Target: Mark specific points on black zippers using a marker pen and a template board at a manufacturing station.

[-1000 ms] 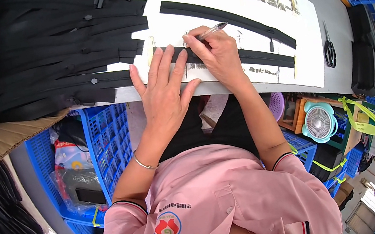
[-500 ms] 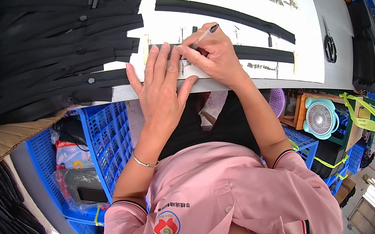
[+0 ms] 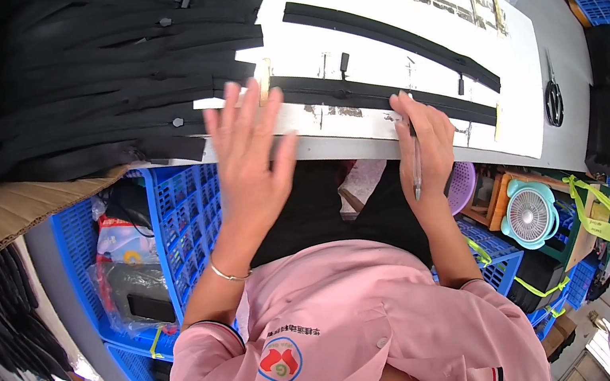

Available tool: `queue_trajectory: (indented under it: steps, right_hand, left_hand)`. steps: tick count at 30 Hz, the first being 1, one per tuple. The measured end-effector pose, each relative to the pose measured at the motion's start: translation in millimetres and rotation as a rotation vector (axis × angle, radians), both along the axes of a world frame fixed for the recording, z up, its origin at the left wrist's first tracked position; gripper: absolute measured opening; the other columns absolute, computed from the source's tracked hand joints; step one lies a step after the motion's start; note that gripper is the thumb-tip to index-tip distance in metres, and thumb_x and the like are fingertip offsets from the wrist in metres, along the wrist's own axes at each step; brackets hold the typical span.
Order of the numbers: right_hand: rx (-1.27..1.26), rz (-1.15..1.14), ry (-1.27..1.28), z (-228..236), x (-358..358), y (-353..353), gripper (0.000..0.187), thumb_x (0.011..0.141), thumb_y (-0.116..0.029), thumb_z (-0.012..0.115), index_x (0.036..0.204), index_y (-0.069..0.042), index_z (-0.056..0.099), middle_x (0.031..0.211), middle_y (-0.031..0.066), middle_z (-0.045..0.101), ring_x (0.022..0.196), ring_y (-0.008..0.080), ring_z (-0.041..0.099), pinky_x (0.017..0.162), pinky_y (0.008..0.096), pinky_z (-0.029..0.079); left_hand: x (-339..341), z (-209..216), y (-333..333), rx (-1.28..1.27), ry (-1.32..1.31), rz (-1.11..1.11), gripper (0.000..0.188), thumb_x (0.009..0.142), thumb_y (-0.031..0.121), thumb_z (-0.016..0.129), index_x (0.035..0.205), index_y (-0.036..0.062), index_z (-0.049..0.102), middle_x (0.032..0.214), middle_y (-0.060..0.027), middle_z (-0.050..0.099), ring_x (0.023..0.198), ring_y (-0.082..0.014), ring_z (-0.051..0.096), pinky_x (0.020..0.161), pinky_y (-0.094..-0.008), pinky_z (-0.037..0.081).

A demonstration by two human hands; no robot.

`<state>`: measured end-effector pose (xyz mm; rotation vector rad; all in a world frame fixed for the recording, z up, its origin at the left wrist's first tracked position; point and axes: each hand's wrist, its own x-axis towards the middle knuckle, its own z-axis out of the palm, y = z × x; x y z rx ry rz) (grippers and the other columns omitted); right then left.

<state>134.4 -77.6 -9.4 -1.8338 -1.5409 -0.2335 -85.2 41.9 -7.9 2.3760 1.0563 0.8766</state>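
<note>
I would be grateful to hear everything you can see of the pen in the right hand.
The pen is slim and straight, with a clear barrel that looks like plastic and a darker part near the fingers. The right hand holds it along its inner side, the fingers hiding part of the upper end. Seen from above, it crosses the front edge of the grey table, its lower end toward the person. Which end writes, I cannot tell.
</note>
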Motion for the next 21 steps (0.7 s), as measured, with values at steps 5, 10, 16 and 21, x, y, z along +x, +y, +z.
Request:
queue_trajectory:
  steps: [5,10,16,21]
  right_hand:
    - [-0.220,0.006,-0.019,4.6,25.2,0.5,0.056,0.089,0.003,0.071,0.141,-0.009,0.058,0.137,0.0148,0.064,0.133,0.0337,0.057,0.119,0.0525,0.035]
    - [-0.220,-0.126,0.015,7.3,87.0,51.8,0.033,0.104,-0.015,0.057,0.137,-0.010,0.058,0.137,0.0157,0.063,0.132,0.0343,0.056,0.119,0.0505,0.034]
    - [-0.113,-0.168,0.225,9.3,79.0,41.0,0.034,0.103,-0.019,0.062,0.136,-0.011,0.059,0.125,0.0200,0.067,0.115,0.0399,0.063,0.111,0.0466,0.044]
    - [0.075,-0.218,0.152,6.1,41.1,0.7,0.039,0.093,-0.006,0.071,0.131,-0.004,0.062,0.121,0.0165,0.071,0.109,0.0371,0.067,0.106,0.0491,0.048]
  left_hand:
    - [-37.4,15.0,33.5,0.106,0.181,0.159,0.061,0.078,-0.009,0.050,0.134,0.0085,0.067,0.153,-0.0096,0.054,0.153,-0.0360,0.033,0.125,-0.0604,0.010]
    - [-53.9,27.1,42.3,0.132,0.428,0.129,0.047,0.083,-0.006,0.058,0.126,0.0094,0.071,0.152,-0.0065,0.054,0.152,-0.0361,0.033,0.124,-0.0630,0.008]
    - [-71.8,28.4,49.5,0.169,0.279,0.091,0.032,0.085,-0.002,0.070,0.110,0.0154,0.079,0.140,-0.0024,0.066,0.146,-0.0318,0.045,0.126,-0.0567,0.010]
    - [2.8,24.1,37.8,0.194,0.094,0.030,0.036,0.093,-0.003,0.064,0.122,0.0154,0.075,0.134,-0.0034,0.069,0.141,-0.0275,0.052,0.126,-0.0541,0.014]
